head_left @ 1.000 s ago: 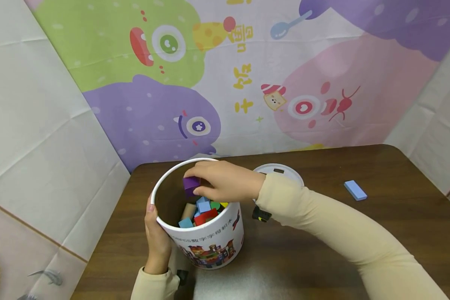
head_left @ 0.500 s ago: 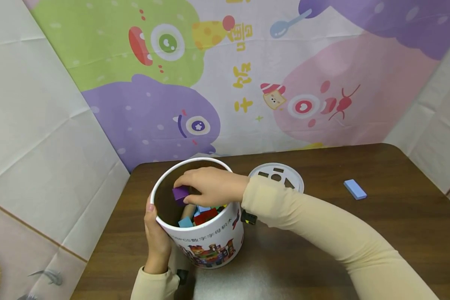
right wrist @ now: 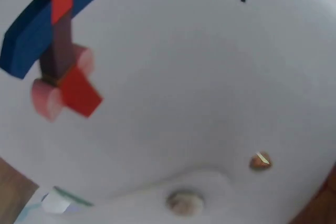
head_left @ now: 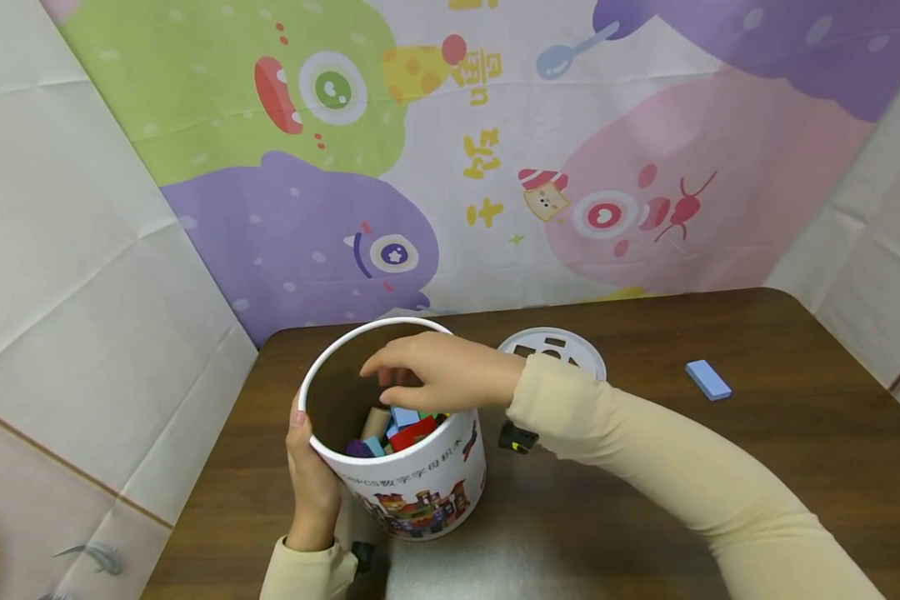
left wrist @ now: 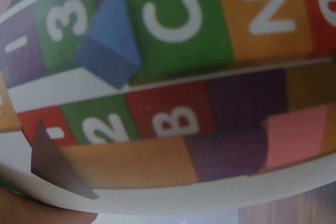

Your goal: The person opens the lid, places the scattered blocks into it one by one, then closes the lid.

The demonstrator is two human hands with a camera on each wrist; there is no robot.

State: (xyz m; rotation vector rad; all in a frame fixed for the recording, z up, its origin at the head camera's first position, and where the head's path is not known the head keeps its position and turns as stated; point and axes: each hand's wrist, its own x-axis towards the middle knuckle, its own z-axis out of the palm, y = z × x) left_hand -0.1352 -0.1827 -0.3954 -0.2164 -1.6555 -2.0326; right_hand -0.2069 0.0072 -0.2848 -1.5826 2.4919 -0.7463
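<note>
A white bucket (head_left: 448, 450) printed with toy blocks and lettering stands on the table, its top uncovered. My left hand (head_left: 314, 487) holds its left side, one fingertip up at the rim and the other fingers hidden behind the wall. Over the mouth, my right hand (head_left: 446, 372) hangs with loosely bent fingers and nothing between them. Below it lie several coloured blocks: a purple block (head_left: 357, 449) by the front-left wall, a red block (head_left: 413, 433) and a tan cylinder (head_left: 376, 423). In the left wrist view, printed letter blocks on the bucket wall (left wrist: 173, 19) fill the picture.
Behind the right forearm lies a round white lid (head_left: 588, 357) with shaped cut-outs, partly covered by the sleeve. A light blue rectangular block (head_left: 708, 380) rests farther right on the brown wooden table (head_left: 630, 450). A cartoon-printed cloth (head_left: 487, 275) hangs behind the table.
My right hand has let go of the purple block, which now lies among the blocks at the bucket's front left. The hand has drawn back slightly rightward. My left hand stays on the bucket.
</note>
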